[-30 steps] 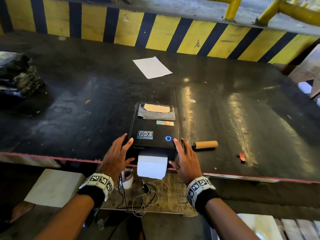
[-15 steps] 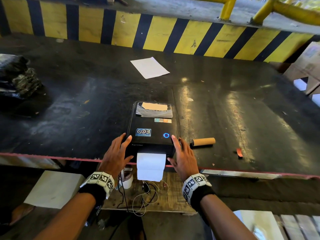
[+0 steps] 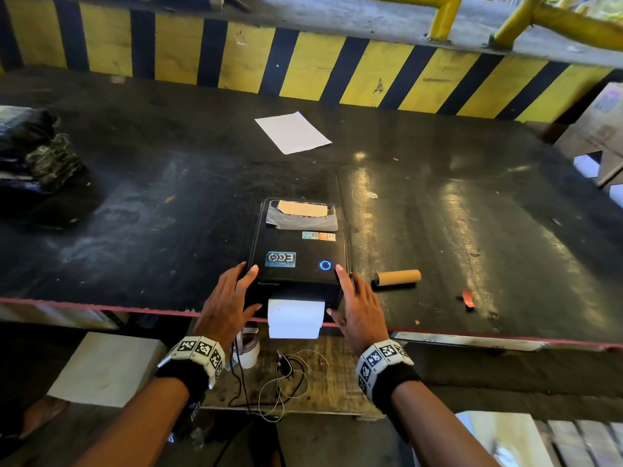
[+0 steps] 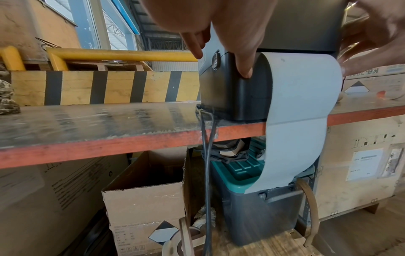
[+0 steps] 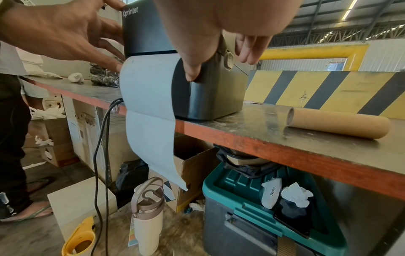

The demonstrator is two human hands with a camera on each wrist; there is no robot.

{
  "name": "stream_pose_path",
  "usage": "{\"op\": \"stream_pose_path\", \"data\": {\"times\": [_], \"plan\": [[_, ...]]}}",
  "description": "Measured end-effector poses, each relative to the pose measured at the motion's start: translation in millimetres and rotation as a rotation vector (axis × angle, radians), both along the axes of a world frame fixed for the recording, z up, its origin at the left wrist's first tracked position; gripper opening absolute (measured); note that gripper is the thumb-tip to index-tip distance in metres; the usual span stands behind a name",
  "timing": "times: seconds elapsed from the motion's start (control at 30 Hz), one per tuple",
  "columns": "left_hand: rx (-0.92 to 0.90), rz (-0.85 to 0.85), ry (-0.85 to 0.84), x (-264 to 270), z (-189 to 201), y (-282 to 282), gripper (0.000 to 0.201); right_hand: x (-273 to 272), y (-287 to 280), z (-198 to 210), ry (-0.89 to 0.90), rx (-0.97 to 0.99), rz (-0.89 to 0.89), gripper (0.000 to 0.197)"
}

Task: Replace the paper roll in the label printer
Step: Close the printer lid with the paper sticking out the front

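Black plastic, glossy on top, makes up the label printer [image 3: 298, 251], which sits at the near edge of the dark table [image 3: 135, 214] with its lid down and a blue ring lit on the top panel. Stickers dot the lid, and a scrap of tape and brown paper covers its far window (what lies under it cannot be made out). A white paper strip [image 3: 295, 318] comes out of the front slot, curls over the table's red edge and hangs down, a crease running across it.

The left hand [image 3: 229, 305] rests against the printer's left front corner, fingers spread and fairly straight, the thumb pressed to the front face in the left wrist view. The right hand [image 3: 357, 306] mirrors it on the right front corner, fingers extended, a fingertip touching the housing. Neither hand curls round anything.

An empty cardboard core [image 3: 397, 277] lies on its side on the table just right of the printer. A white sheet [image 3: 292, 132] lies well beyond, near the yellow-and-black barrier [image 3: 303, 62]. A black cable [image 5: 103, 155] drops from the table edge.
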State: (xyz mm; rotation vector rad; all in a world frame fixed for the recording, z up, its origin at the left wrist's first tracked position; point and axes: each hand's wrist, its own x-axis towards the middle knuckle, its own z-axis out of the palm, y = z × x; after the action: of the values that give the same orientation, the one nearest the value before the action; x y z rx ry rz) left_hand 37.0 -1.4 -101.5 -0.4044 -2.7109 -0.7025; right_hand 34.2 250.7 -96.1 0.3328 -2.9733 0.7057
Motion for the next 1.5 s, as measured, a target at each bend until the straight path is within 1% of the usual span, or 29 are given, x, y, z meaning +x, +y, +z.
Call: {"op": "stream_pose_path", "data": {"times": [0.4, 0.53, 0.8, 1.0, 1.17, 1.37, 1.5], "plan": [[-0.023, 0.026, -0.02, 0, 1, 0, 0.084, 1, 1, 1, 0.026, -0.001, 0.021, 0.087], [-0.019, 0.038, -0.024, 0, 3, 0, 0.082, 2, 1, 2, -0.015, -0.016, 0.021, 0.086], [-0.013, 0.025, -0.032, 2, 6, 1, 0.082, 0, 0, -2, -0.069, -0.039, 0.009, 0.094], [-0.012, 0.046, -0.055, 3, 10, 4, 0.078, -1, 0, -3, -0.082, -0.051, 0.003, 0.091], [-0.012, 0.045, -0.061, 3, 9, 2, 0.08, -1, 0, -4, -0.081, -0.042, 0.005, 0.092], [-0.015, 0.006, -0.057, 2, 7, -2, 0.085, -1, -1, -4, -0.092, -0.047, 0.004, 0.092], [-0.014, 0.019, -0.065, 1, 8, -1, 0.084, 0, -1, -4, -0.075, -0.036, 0.002, 0.092]]}}
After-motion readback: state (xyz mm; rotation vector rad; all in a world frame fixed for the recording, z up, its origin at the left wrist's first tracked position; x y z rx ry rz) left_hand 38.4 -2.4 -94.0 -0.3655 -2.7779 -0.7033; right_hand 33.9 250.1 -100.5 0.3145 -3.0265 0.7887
